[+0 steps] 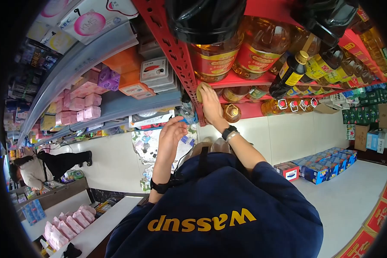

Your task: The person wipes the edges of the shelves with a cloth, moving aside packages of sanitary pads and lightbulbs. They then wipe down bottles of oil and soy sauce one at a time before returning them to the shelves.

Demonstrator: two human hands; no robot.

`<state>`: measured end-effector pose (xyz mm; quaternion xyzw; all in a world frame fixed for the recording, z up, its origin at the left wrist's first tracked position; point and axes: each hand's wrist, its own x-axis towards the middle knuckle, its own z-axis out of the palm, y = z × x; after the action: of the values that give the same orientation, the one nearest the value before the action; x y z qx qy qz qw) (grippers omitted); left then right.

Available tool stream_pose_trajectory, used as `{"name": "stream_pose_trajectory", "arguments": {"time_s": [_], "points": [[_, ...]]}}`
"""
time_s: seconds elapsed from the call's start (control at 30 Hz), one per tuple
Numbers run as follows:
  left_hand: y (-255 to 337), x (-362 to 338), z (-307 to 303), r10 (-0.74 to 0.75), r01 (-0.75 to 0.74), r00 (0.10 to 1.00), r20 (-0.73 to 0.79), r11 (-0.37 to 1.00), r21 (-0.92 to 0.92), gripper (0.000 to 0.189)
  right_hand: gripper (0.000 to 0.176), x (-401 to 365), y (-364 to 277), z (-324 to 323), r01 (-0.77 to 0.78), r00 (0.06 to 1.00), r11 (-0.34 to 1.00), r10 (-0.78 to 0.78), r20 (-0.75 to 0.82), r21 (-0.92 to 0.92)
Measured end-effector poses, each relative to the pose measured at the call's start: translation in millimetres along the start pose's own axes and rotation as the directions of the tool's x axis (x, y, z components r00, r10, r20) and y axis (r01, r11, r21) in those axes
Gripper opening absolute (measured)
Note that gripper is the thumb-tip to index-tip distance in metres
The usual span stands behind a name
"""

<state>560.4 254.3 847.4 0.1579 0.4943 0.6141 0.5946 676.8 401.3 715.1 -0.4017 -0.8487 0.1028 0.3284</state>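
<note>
My right hand [211,105] presses a yellowish-brown cloth or sponge [199,92] against the perforated red post [185,64] at the end of the red shelf. Its fingers lie over the piece, covering much of it. Lower and to the left, my left hand [173,132] hovers with fingers loosely bent and apart, holding nothing. Close to my right hand, a cooking oil bottle [231,112] with a gold cap stands low by the shelf. Above it, large oil bottles [217,60] with red labels fill the red shelf [262,80].
On the left, a grey-blue shelf [129,103] carries pink packs and orange boxes. Blue boxes [316,170] sit on a white surface at right. A dark-capped bottle [290,73] leans out from the red shelf. Another person [36,172] is in the aisle at far left.
</note>
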Motion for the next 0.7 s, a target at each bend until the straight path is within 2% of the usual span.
{"name": "stream_pose_trajectory", "arguments": {"time_s": [0.1, 0.17, 0.23, 0.27, 0.33, 0.37, 0.4, 0.5, 0.53, 0.6, 0.63, 0.7], "points": [[0.5, 0.2, -7.7, 0.002, -0.002, 1.0, -0.01, 0.999, 0.041, 0.028, 0.04, 12.3, -11.7, 4.0, -0.099, 0.995, 0.99, 0.099, 0.002, 0.102], [-2.1, 2.4, -13.4, -0.007, 0.008, 1.0, -0.023, 0.999, 0.038, 0.028, 0.041, 8.5, -0.1, -0.7, -0.066, 0.998, 0.997, 0.066, -0.01, 0.03], [-3.2, 5.6, -16.6, -0.029, 0.03, 0.998, -0.055, 1.0, 0.006, 0.026, 0.042, 2.8, 18.2, -12.5, 0.095, 0.964, 0.959, -0.022, 0.266, -0.267], [-2.5, 6.8, -17.1, -0.032, 0.032, 0.998, -0.055, 0.999, 0.004, 0.026, 0.044, -0.9, 30.9, -17.8, 0.165, 0.973, 0.928, -0.098, 0.209, -0.334], [-1.3, 7.1, -18.4, 0.0, 0.001, 0.999, -0.039, 1.0, 0.011, 0.026, 0.048, -8.9, 51.4, -32.3, 0.219, 0.952, 0.904, -0.114, 0.285, -0.367], [-0.5, 6.5, -19.7, 0.0, 0.0, 0.999, -0.041, 1.0, 0.007, 0.026, 0.052, -13.1, 62.1, -38.4, 0.174, 0.952, 0.903, -0.051, 0.303, -0.393], [0.7, 6.3, -20.9, 0.009, -0.008, 0.999, -0.05, 1.0, 0.012, 0.026, 0.052, -16.9, 76.7, -46.0, 0.173, 0.941, 0.851, 0.006, 0.338, -0.496], [1.6, 4.5, -25.8, 0.02, -0.02, 0.997, -0.075, 1.0, 0.008, 0.026, 0.053, -22.5, 102.2, -70.2, 0.113, 0.929, 0.826, 0.109, 0.353, -0.552], [3.0, 4.4, -28.5, 0.021, -0.021, 0.997, -0.081, 1.0, 0.007, 0.026, 0.053, -23.8, 99.6, -67.4, 0.112, 0.93, 0.829, 0.107, 0.353, -0.548], [2.3, 7.1, -33.0, 0.016, -0.016, 0.996, -0.084, 1.0, 0.005, 0.026, 0.053, -25.6, 95.2, -65.4, -0.063, 0.945, 0.913, 0.184, 0.269, -0.404], [1.7, 7.7, -34.3, 0.008, -0.009, 0.996, -0.088, 1.0, -0.001, 0.026, 0.053, -25.8, 90.6, -60.2, -0.06, 0.946, 0.913, 0.181, 0.269, -0.404], [2.3, 5.3, -34.9, 0.023, -0.023, 0.996, -0.083, 1.0, -0.005, 0.025, 0.054, -26.7, 73.0, -41.2, -0.166, 0.971, 0.96, 0.199, 0.134, -0.224]]}}
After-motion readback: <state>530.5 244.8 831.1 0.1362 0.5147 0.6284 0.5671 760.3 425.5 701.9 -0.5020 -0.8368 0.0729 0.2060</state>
